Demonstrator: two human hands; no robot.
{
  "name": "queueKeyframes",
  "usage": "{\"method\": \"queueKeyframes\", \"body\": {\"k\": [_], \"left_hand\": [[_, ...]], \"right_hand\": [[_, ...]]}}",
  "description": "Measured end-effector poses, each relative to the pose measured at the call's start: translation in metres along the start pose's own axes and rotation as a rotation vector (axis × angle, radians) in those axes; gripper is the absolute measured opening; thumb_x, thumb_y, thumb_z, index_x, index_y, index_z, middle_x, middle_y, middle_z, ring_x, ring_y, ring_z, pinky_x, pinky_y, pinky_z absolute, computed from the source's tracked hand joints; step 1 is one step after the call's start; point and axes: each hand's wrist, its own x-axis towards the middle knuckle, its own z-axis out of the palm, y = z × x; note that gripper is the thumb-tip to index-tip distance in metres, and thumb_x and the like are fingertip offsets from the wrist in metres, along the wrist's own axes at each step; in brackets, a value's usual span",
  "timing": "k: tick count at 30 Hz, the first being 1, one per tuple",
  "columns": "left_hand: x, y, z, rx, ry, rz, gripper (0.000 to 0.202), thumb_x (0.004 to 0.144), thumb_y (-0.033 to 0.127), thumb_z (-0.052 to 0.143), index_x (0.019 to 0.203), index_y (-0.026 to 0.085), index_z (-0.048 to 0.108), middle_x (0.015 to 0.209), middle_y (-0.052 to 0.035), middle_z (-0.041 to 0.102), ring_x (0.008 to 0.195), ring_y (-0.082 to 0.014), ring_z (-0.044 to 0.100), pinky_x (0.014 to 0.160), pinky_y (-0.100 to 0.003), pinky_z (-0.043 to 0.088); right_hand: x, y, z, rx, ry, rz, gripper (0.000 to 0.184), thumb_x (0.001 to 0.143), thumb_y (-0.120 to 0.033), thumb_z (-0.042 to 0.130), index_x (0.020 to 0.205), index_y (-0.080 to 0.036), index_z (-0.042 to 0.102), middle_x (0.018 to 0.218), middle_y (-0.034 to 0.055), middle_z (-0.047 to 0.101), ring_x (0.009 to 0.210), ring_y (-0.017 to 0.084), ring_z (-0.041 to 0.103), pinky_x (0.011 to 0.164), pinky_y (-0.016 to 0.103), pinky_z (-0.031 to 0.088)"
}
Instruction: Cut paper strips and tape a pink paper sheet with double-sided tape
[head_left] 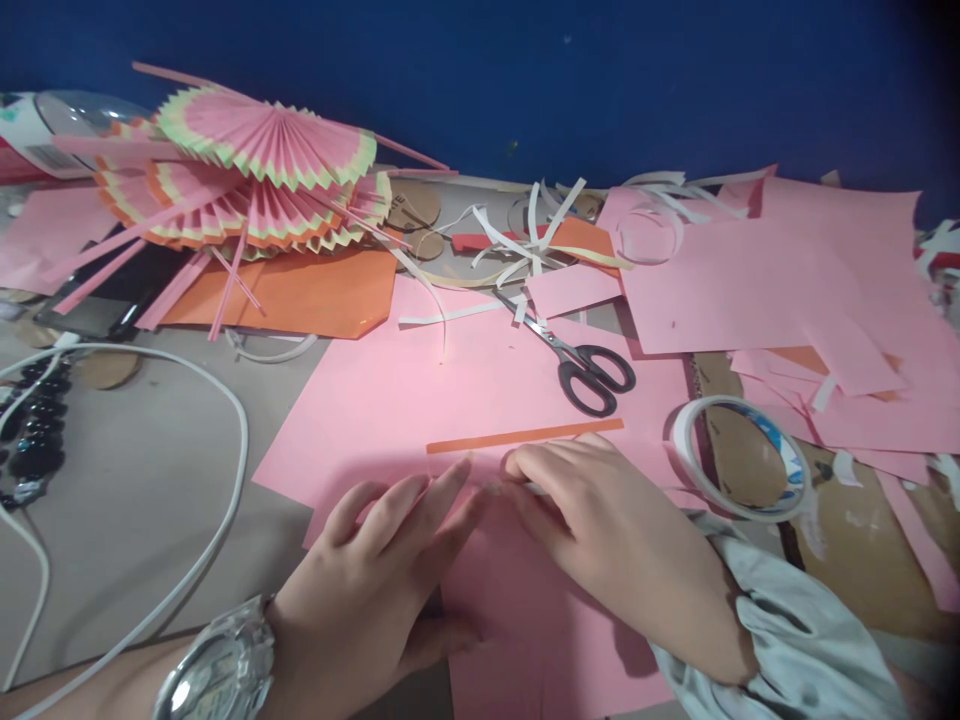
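Note:
My left hand (382, 575) and my right hand (615, 535) rest fingertips together on a large pink paper sheet (450, 395) in front of me. Both press on the paper near a fold or edge; I cannot tell whether the right fingers pinch something small. A thin orange paper strip (525, 437) lies on the sheet just beyond my fingers. Black-handled scissors (574, 360) lie farther back on the same sheet. A clear watch sits on my left wrist.
A tape roll (739, 455) lies right of my right hand. Pleated pink paper fans (255, 170) are stacked at the back left over an orange sheet (300, 295). More pink sheets (787, 270), white paper strips (525, 235), a white cable (225, 400) and black beads (34, 430) lie around.

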Motion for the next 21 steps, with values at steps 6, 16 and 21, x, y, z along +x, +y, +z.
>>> {"method": "queueKeyframes", "body": {"k": [6,16,21], "left_hand": [[0.003,-0.0004,-0.0044,-0.002,-0.001,0.001,0.064,0.082,0.069,0.038,0.134,0.033,0.047,0.14,0.0027,0.049,0.105,-0.0223,0.044,0.09,-0.037,0.028],[0.002,-0.0002,-0.0043,0.016,-0.045,-0.021,0.057,0.083,0.066,0.042,0.133,0.039,0.045,0.143,0.0068,0.046,0.106,-0.0211,0.044,0.091,-0.035,0.028],[0.0004,0.0012,-0.0045,0.035,-0.031,-0.018,0.057,0.083,0.064,0.044,0.133,0.038,0.046,0.14,0.0062,0.05,0.105,-0.0216,0.045,0.091,-0.036,0.028]], "right_hand": [[-0.0002,0.0003,0.0006,0.002,0.0,-0.003,0.022,0.091,-0.022,0.048,0.069,-0.02,0.046,0.063,-0.0033,0.054,0.061,0.017,0.047,0.063,0.029,0.026],[0.0005,-0.0006,-0.0016,-0.011,0.003,0.01,0.022,0.089,-0.019,0.049,0.068,-0.019,0.044,0.061,-0.004,0.051,0.059,0.015,0.044,0.061,0.028,0.024],[0.0013,-0.0018,-0.0025,-0.008,-0.022,0.026,0.026,0.09,-0.02,0.047,0.065,-0.019,0.04,0.058,-0.0041,0.049,0.057,0.014,0.042,0.06,0.028,0.022]]}}
